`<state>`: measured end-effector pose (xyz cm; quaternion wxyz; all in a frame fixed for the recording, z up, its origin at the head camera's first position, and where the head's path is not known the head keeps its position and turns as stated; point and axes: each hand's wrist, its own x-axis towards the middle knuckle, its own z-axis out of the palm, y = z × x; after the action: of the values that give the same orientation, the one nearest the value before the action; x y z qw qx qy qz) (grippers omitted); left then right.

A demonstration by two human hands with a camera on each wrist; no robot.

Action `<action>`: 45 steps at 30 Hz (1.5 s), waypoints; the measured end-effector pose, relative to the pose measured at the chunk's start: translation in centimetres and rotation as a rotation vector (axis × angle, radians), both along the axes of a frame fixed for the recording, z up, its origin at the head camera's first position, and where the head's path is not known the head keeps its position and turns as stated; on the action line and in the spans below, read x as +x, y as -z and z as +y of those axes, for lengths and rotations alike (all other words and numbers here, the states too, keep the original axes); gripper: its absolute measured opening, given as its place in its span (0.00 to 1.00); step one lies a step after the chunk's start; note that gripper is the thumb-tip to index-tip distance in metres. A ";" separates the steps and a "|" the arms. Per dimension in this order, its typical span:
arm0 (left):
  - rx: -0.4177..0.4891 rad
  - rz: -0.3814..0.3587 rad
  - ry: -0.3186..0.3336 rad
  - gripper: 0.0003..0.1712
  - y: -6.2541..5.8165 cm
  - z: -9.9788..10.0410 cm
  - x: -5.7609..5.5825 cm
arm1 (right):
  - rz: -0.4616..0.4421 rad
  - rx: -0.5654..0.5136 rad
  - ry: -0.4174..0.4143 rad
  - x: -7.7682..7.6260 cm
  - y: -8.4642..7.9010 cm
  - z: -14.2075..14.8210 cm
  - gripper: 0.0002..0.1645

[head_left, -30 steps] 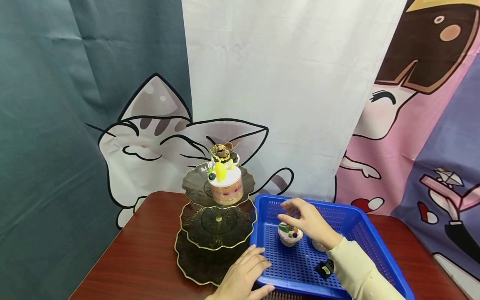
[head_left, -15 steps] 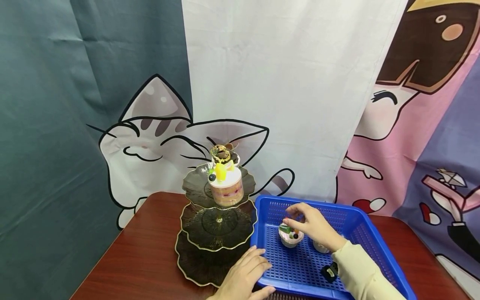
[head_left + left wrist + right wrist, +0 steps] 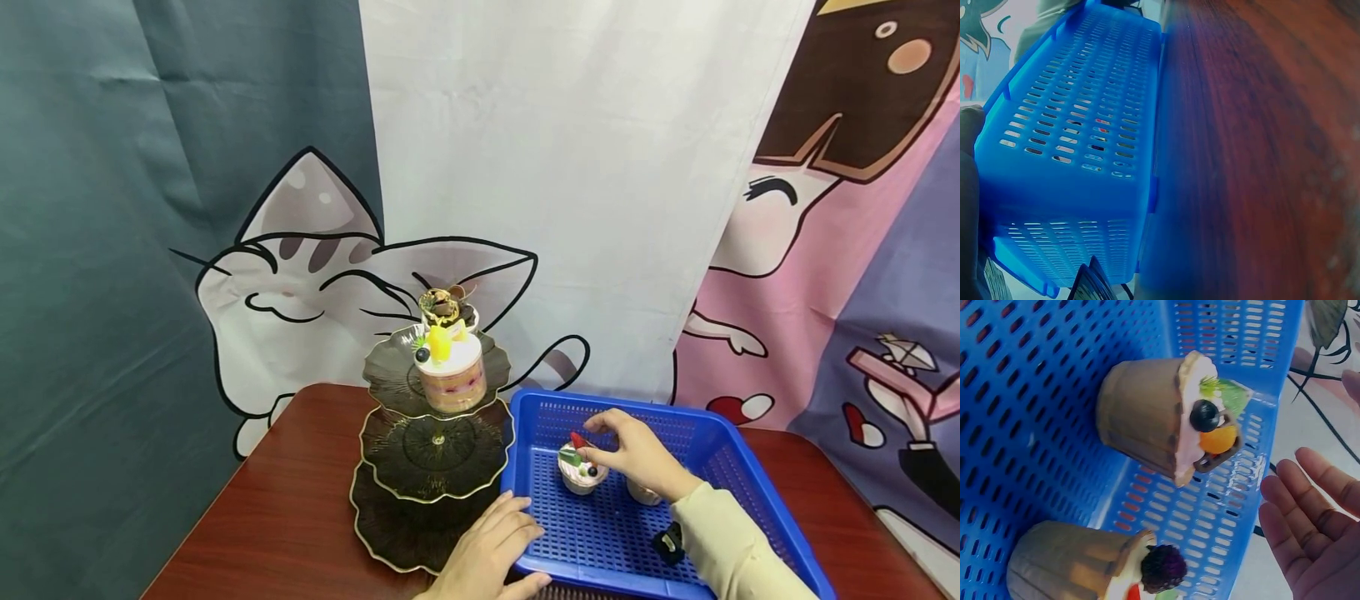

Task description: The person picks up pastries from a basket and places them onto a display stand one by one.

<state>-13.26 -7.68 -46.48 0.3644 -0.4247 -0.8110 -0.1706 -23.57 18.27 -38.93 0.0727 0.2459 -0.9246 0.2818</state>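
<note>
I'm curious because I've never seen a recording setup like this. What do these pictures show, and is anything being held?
There is no machine: each grip is simply a person's bare hand. The wide pictures come from a camera on the head, the close ones from a camera on each wrist. On the brown table are a dark tiered stand, with two desserts on its top tier, and a blue basket holding two cupcakes. The left grip rests at the basket's near left corner. The right grip is over the cupcakes; in its wrist view, the visible fingers are clear of them. So neither seems to hold anything.
</note>
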 end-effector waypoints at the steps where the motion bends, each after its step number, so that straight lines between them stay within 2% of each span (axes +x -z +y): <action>1: 0.000 -0.009 -0.001 0.21 0.0 0.0 0.0 | 0.007 0.009 0.001 -0.1 0.1 0.0 0.25; 4: -0.001 -0.015 -0.003 0.21 0.0 0.0 0.0 | 0.031 0.035 -0.013 -0.2 0.4 0.2 0.25; 9: -0.001 0.018 0.006 0.20 0.0 0.1 -0.1 | 0.040 0.035 -0.022 -0.4 1.0 0.4 0.27; 16: -0.006 0.049 0.009 0.20 -0.1 0.0 -0.2 | 0.002 0.036 -0.033 -0.4 1.8 0.4 0.33; 23: 0.003 0.019 0.015 0.20 -0.1 0.0 -0.2 | -0.054 0.031 -0.029 -0.5 2.1 0.2 0.41; 28: 0.003 0.007 0.010 0.20 -0.1 0.1 -0.1 | -0.059 0.068 -0.022 -0.5 2.4 0.1 0.42; 36: 0.008 -0.001 0.005 0.20 0.0 0.1 -0.1 | -0.076 0.057 -0.009 -0.5 2.8 0.0 0.45; 39: 0.006 -0.015 -0.002 0.20 0.1 0.1 0.0 | -0.068 0.062 0.003 -0.5 2.9 0.0 0.46; 43: 0.005 -0.062 -0.009 0.21 0.0 0.1 0.1 | -0.093 0.082 0.013 -0.5 3.0 0.0 0.47; 45: 0.005 -0.064 -0.006 0.22 0.0 0.1 0.1 | -0.108 0.085 0.013 -0.6 3.0 0.0 0.48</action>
<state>-13.18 -7.63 -46.43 0.3401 -0.4156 -0.8231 -0.1849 -24.18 18.30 -41.95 0.0140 0.2272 -0.9399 0.2547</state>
